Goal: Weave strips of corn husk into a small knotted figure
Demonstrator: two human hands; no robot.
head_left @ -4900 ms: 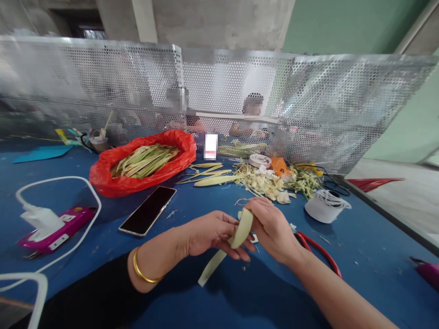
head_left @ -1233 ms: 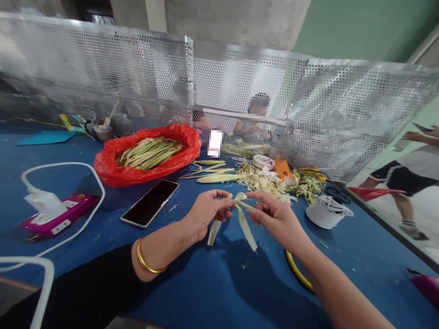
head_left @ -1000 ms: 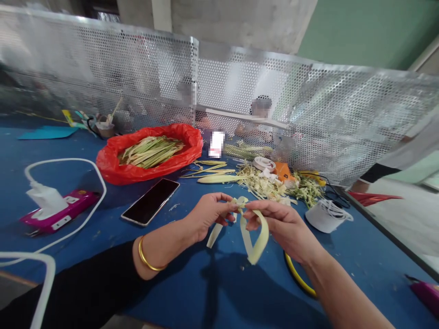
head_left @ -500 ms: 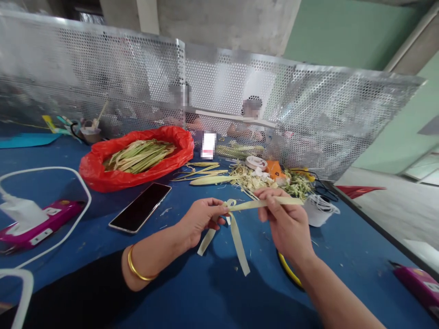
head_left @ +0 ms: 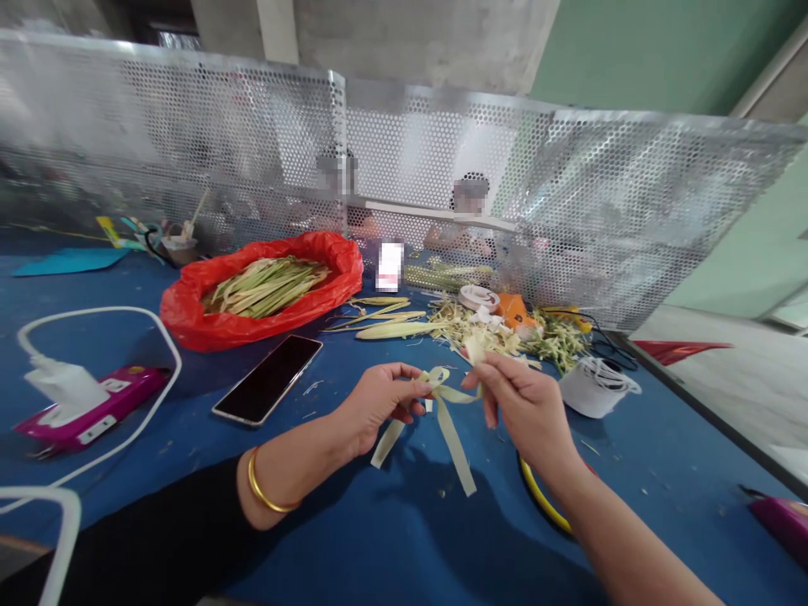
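My left hand (head_left: 385,404), with a gold bangle at the wrist, pinches the crossing of several flat, pale green leaf strips (head_left: 455,446) above the blue table. A small loop (head_left: 438,375) stands up at its fingertips, and two strip ends hang down below. To the right, my right hand (head_left: 523,396) is closed on one strip of the same weave, whose end (head_left: 478,349) points up past the thumb. Between the hands that strip bends in a slack curve. The fingers partly hide how the strips cross.
A red plastic bag (head_left: 262,332) holds long leaves. Near it lie a phone (head_left: 268,380) and a purple power strip (head_left: 101,412) with a white cable. Leaf scraps (head_left: 464,320), a white cup-like container (head_left: 597,389) and a yellow ring (head_left: 546,497) sit right. Behind a perforated metal screen (head_left: 410,151) are people.
The strip in my right hand was stretched straight out to the right; now it is bent back, its end pointing up. The view has shifted slightly.
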